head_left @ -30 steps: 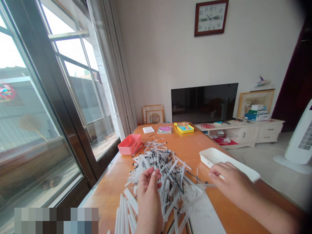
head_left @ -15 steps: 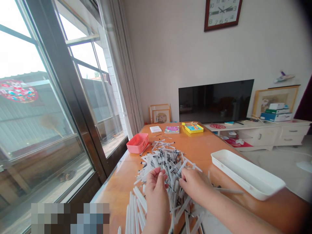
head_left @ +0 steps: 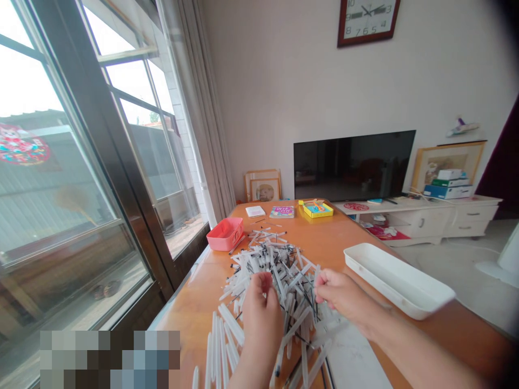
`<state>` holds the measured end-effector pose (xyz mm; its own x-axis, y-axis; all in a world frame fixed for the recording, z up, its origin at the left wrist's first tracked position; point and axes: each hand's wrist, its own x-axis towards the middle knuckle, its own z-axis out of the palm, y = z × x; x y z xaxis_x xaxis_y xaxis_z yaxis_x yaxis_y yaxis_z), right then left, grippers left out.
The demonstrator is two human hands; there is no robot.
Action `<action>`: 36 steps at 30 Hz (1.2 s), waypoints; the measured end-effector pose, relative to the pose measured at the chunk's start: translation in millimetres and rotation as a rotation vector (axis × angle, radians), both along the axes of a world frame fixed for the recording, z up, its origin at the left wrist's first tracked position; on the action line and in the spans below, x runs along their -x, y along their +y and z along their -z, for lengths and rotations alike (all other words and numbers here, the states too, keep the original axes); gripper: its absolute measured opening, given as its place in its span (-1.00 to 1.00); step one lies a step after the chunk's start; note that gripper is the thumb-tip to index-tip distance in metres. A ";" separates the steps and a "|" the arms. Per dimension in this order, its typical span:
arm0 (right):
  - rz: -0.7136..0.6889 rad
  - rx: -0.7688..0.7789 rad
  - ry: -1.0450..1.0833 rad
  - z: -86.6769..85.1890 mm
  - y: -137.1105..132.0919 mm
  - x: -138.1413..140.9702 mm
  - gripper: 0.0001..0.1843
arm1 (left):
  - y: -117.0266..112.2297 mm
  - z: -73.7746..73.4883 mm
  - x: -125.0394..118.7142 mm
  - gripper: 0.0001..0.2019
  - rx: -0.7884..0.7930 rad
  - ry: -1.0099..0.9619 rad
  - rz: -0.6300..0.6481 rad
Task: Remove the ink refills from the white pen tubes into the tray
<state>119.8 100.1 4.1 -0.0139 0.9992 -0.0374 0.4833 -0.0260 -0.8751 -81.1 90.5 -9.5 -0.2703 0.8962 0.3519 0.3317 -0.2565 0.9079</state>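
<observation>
A heap of translucent pen barrels (head_left: 279,265), mixed with thin black refills and black caps, spreads over the table in front of me. My left hand (head_left: 263,305) is above the near part of the heap, its fingers curled together; whatever they may hold is hidden. To the right, my right hand (head_left: 336,292) is pinched at the heap's right edge. A pale translucent bit shows by its fingertips, too small to name. Several pen barrels (head_left: 219,346) lie roughly side by side, left of my left wrist. Under my right forearm lies a white sheet (head_left: 357,356).
A long white tray (head_left: 399,283) stands at the table's right side. A pink basket (head_left: 225,235) is at the left edge. Farther back are a white pad (head_left: 255,211), a colourful booklet (head_left: 281,212) and a yellow box (head_left: 316,209) on the orange-brown table (head_left: 340,232).
My right hand has moved right and lifted a little from the heap. The left hand's fingers have curled in more. The whole view has shifted slightly.
</observation>
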 end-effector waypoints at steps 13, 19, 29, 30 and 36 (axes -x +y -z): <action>0.119 0.189 0.887 11.1 -51.8 -35.7 -0.57 | -18.1 -14.1 -14.2 -0.77 -0.001 1.006 0.037; 0.124 0.174 0.966 19.7 -59.8 -34.8 -0.61 | -18.5 -12.5 -16.5 -0.77 -0.007 1.002 0.006; 0.157 0.143 0.924 17.8 -56.6 -38.4 -0.68 | -26.0 -21.1 -18.2 -0.78 -0.078 0.460 0.019; 0.157 0.127 0.933 16.7 -56.2 -39.4 -0.71 | -24.9 -18.2 -20.3 -0.84 -0.057 0.301 0.063; 0.175 -0.041 1.046 7.9 -53.1 -47.4 -0.93 | -28.3 -14.0 -33.2 -0.86 0.169 -0.369 0.442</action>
